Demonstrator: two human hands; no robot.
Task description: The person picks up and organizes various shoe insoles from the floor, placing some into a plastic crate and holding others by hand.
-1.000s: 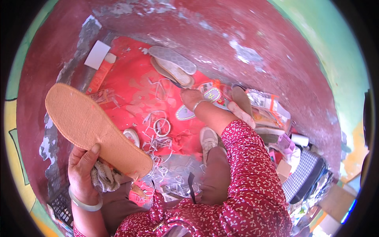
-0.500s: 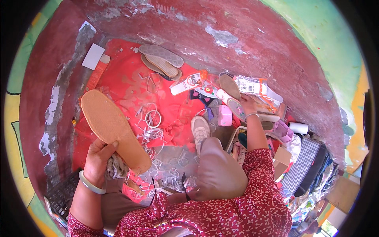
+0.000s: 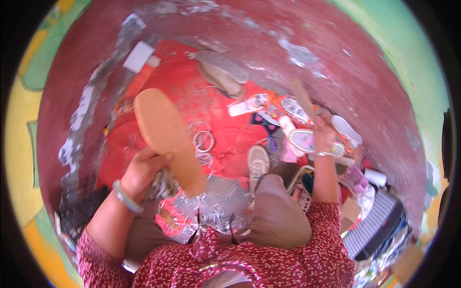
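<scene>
My left hand (image 3: 146,173) is closed on a large tan insole (image 3: 165,134), its thumb across the lower part. A crumpled grey cloth-like bundle (image 3: 163,185) shows under that hand. At the right, my right hand (image 3: 325,134) grips a brownish insole (image 3: 302,100), seen almost edge-on and smeared by motion. Below and beside that hand lie a pale insole with a coloured rim (image 3: 301,140) and a white shoe-shaped piece (image 3: 346,129). More insoles (image 3: 223,72) are stacked on the red cloth (image 3: 168,67) near the far wall.
White loops and strips (image 3: 211,211) litter the floor by my shoe (image 3: 258,165). Along the right wall sit packaged insoles (image 3: 249,104), a lilac plastic holder (image 3: 354,178), a white roll (image 3: 375,177), a cardboard box (image 3: 350,213) and a checked bag (image 3: 374,225). A black crate (image 3: 81,216) stands at the left.
My right hand has lifted the brownish insole off the pile and tipped it edge-on. The tan insole in my left hand appears farther right and higher, as the whole view has shifted.
</scene>
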